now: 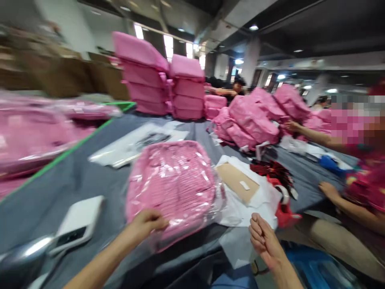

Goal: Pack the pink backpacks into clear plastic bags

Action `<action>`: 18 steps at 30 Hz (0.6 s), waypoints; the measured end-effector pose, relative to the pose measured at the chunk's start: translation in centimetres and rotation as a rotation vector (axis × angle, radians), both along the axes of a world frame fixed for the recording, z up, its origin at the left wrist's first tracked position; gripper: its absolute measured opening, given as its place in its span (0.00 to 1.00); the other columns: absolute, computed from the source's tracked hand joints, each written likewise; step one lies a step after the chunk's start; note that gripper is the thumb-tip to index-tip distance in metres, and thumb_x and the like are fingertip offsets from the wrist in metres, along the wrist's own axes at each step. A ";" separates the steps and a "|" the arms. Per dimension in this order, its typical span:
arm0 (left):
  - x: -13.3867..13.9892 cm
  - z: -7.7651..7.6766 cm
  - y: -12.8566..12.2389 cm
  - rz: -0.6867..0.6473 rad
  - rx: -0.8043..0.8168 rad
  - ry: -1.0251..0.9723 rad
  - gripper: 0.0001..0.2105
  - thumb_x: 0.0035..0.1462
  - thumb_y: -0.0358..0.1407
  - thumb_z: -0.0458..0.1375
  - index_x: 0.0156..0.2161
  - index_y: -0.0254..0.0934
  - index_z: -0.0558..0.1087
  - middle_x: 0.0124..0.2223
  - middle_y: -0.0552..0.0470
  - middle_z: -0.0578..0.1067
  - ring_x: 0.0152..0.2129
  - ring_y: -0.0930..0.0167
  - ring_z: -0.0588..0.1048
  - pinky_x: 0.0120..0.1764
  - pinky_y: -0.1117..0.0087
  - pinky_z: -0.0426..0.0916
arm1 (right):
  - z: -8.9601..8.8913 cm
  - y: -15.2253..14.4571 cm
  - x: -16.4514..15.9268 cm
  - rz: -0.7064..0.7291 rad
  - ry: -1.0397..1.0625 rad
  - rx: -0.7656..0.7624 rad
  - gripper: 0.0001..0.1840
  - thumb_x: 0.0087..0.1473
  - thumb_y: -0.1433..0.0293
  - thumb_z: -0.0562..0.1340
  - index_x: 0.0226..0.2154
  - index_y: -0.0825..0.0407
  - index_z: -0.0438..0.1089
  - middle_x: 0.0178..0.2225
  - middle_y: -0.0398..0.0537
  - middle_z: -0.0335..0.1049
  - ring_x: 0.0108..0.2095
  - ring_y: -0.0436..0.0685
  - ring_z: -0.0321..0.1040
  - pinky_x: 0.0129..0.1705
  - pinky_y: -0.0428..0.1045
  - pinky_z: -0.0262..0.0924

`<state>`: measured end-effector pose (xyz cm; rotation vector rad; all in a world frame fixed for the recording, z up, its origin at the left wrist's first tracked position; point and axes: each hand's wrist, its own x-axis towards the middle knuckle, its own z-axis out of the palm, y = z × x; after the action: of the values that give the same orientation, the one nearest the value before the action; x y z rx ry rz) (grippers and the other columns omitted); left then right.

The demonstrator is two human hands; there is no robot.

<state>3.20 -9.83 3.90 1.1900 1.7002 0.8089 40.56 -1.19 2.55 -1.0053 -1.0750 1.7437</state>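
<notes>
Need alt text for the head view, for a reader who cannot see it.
The left hand grips the near edge of a pink bag in clear plastic on a grey table; the right hand hovers open and empty beside a red tape dispenser.

Bare surface (75,176) lies open left of the bagged pink pack (171,184), between it and the green line (72,148). A white device (80,222) blocks the near-left corner. Flat clear bags (135,146) cover the lane behind the pack. Stacked pink packs (164,84) wall off the far edge. To the right, white paper with a card (240,184) touches the pack, and a red tape dispenser (282,200) stands just beside it. Farther right, a co-worker's arms (339,196) and a heap of packs (258,116) obstruct passage.
</notes>
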 end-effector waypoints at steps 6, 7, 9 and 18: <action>-0.3 -1.1 0.4 0.156 0.032 -0.181 0.21 0.32 0.53 0.65 0.15 0.38 0.65 0.17 0.55 0.63 0.19 0.74 0.62 0.28 0.69 0.58 | 6.5 2.9 -10.2 0.864 -0.315 0.607 0.27 0.60 0.46 0.63 0.28 0.50 0.60 0.23 0.35 0.51 0.24 0.47 0.45 0.26 0.45 0.44; -0.4 -1.3 0.4 0.167 0.040 -0.195 0.20 0.32 0.52 0.65 0.15 0.37 0.66 0.17 0.55 0.64 0.20 0.73 0.62 0.28 0.69 0.59 | 7.5 3.9 -12.0 0.973 -0.403 0.726 0.26 0.60 0.47 0.62 0.27 0.51 0.60 0.23 0.36 0.53 0.25 0.47 0.47 0.28 0.45 0.44; -0.3 -1.7 0.4 0.180 0.052 -0.211 0.18 0.32 0.50 0.64 0.16 0.37 0.67 0.18 0.55 0.66 0.20 0.72 0.63 0.28 0.69 0.59 | 8.9 5.8 -15.3 1.127 -0.562 0.913 0.25 0.61 0.47 0.61 0.27 0.51 0.62 0.24 0.37 0.55 0.26 0.49 0.49 0.29 0.46 0.44; -0.7 -2.5 0.6 0.188 0.057 -0.117 0.11 0.35 0.43 0.61 0.17 0.37 0.71 0.18 0.54 0.69 0.21 0.71 0.66 0.26 0.70 0.54 | 7.1 8.5 -22.3 1.195 -1.195 1.318 0.10 0.51 0.61 0.73 0.30 0.47 0.74 0.25 0.37 0.72 0.26 0.50 0.65 0.28 0.46 0.43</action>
<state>2.55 -9.26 1.39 1.0098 1.7191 1.0271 18.22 7.33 9.69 -0.3343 -3.3731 0.3769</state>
